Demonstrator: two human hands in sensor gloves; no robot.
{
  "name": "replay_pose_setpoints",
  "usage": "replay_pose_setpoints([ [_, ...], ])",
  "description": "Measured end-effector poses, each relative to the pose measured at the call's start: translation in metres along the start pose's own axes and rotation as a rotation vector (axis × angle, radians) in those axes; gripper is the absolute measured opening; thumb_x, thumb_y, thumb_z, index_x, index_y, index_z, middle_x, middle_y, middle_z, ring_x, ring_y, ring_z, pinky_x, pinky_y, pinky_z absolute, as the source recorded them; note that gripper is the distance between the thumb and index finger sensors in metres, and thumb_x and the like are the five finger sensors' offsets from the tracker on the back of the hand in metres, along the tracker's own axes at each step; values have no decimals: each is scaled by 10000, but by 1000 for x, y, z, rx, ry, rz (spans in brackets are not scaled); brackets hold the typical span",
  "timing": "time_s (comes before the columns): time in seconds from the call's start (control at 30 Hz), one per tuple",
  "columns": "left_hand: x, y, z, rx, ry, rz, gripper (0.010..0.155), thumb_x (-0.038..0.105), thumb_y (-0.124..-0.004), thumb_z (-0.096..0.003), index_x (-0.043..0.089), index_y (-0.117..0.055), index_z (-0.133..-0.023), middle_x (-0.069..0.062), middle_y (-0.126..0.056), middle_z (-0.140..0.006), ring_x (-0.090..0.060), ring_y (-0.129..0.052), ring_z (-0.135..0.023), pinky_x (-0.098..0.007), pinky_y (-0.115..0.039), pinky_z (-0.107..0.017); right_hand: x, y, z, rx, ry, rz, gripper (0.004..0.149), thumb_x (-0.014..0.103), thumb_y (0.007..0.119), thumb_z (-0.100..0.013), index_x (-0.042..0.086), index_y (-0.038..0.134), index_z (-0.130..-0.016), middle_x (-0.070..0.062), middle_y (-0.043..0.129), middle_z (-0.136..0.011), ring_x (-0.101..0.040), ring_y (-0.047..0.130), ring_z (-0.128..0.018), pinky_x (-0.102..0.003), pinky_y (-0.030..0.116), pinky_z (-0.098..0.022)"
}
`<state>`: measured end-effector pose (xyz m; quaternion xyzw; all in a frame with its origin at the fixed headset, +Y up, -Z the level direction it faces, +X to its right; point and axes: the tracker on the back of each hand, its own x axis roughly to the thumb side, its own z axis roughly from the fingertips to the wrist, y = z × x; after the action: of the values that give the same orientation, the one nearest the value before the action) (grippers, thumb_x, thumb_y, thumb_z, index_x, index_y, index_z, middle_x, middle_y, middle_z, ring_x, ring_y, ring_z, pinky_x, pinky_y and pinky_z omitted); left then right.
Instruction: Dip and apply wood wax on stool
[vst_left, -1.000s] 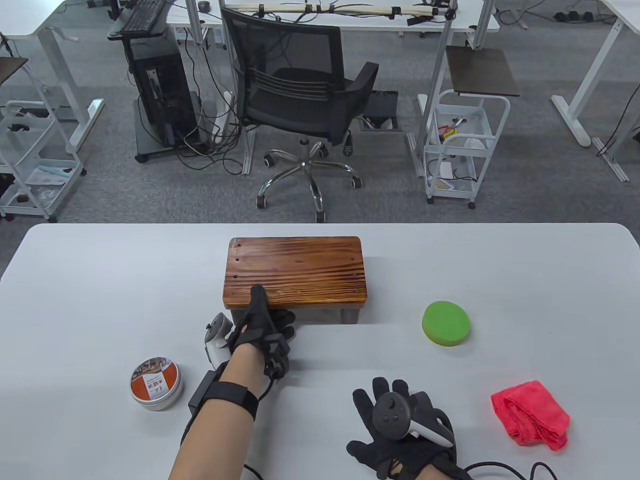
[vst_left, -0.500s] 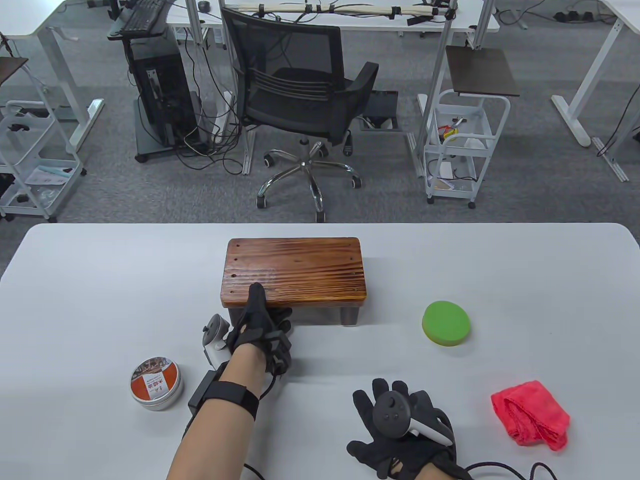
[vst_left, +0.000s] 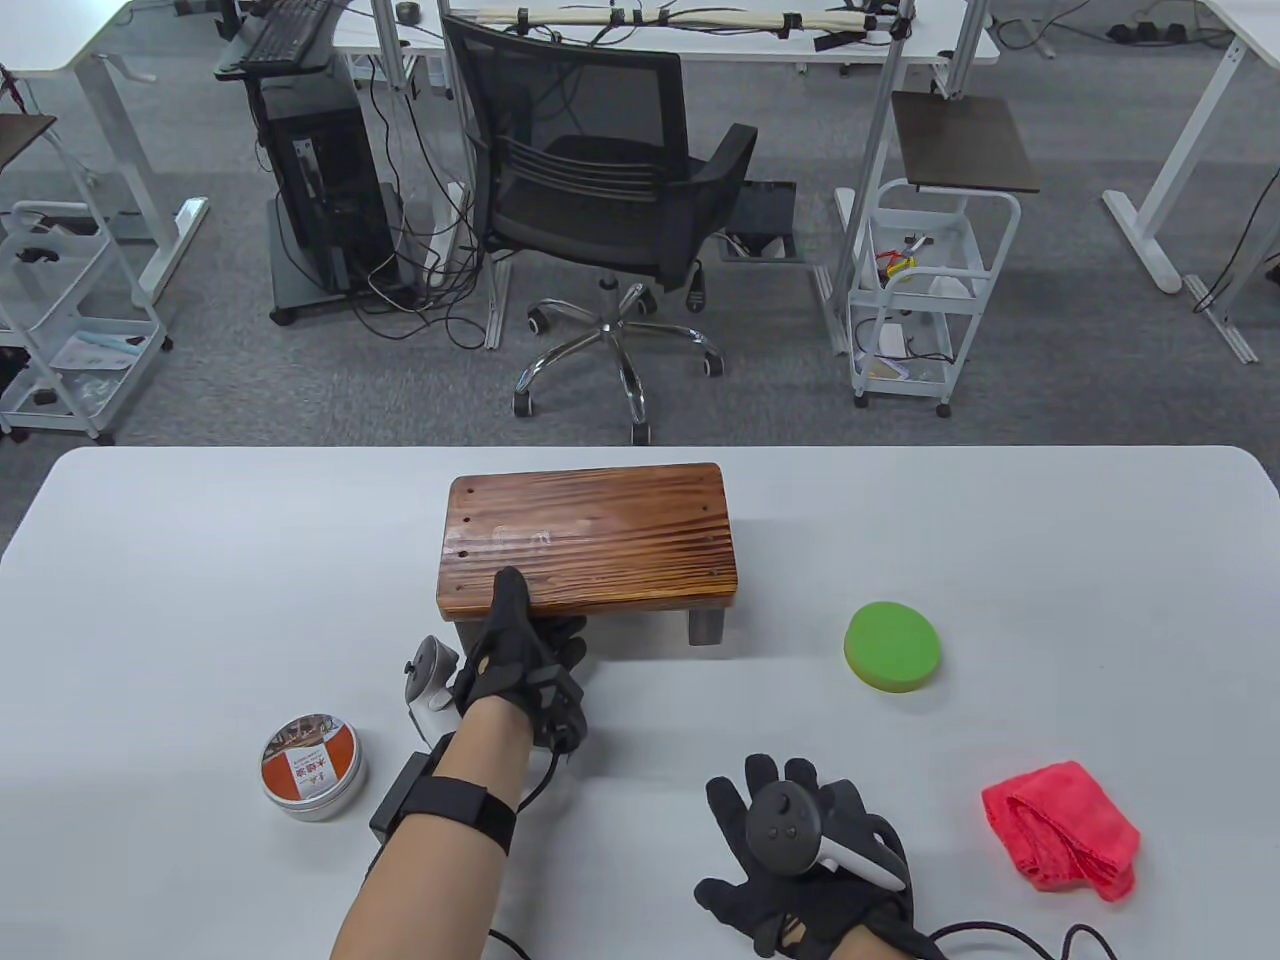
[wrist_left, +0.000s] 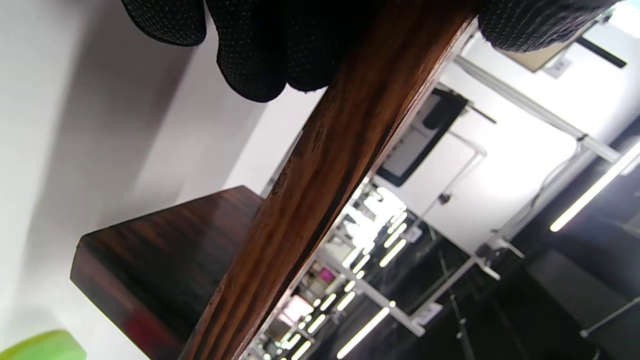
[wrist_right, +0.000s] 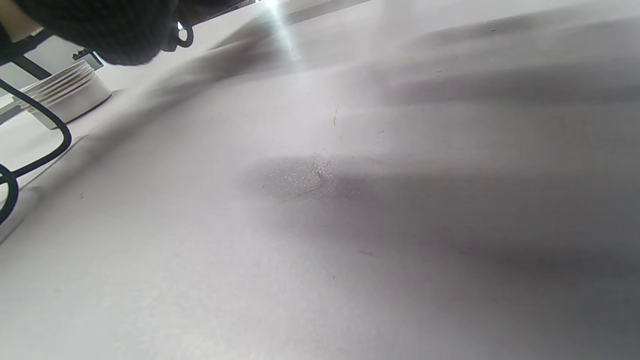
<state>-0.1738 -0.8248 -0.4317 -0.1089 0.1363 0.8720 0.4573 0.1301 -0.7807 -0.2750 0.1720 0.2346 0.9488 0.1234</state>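
Gripping the brown striped wooden stool by one near edge, the left hand risks tipping it; the right hand lies splayed, holding nothing.

The brown wooden stool with striped grain has been lifted and tilted by the black-gloved left hand gripping its near-left edge: the near edge is raised, the near-right dark leg is now seen clear above a wider shadow, and the top has been turned slightly anticlockwise. The left wrist has been shifted slightly left.
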Motion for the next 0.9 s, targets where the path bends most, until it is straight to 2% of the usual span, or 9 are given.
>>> replay_pose_setpoints([
  [0.43,-3,-28,52,-63,-30,-39,759,756,-695,-512,218,-654,-1046,0,-789,-897,-246,-742,-984,-592,-575,-778,10,-1,7,-42,-33,47,942,729,700,-460,298,180,-1116,-156,9,-1146,-530,22,-992,-770,180,-646],
  [0.67,-16,-34,77,-79,-34,-46,758,753,-697,-512,218,-649,-1047,1,-784,-899,-245,-735,-988,-592,-575,-778,16,-2,13,-65,-66,63,940,730,701,-458,297,186,-1115,-156,20,-1148,-532,34,-994,-770,189,-647],
  [0.9,-29,-32,90,-75,-39,-55,759,749,-701,-512,214,-647,-1047,0,-779,-898,-251,-729,-989,-594,-572,-776,18,-2,15,-68,-80,69,938,729,704,-455,293,202,-1116,-156,42,-1153,-531,61,-1000,-767,211,-652],
])
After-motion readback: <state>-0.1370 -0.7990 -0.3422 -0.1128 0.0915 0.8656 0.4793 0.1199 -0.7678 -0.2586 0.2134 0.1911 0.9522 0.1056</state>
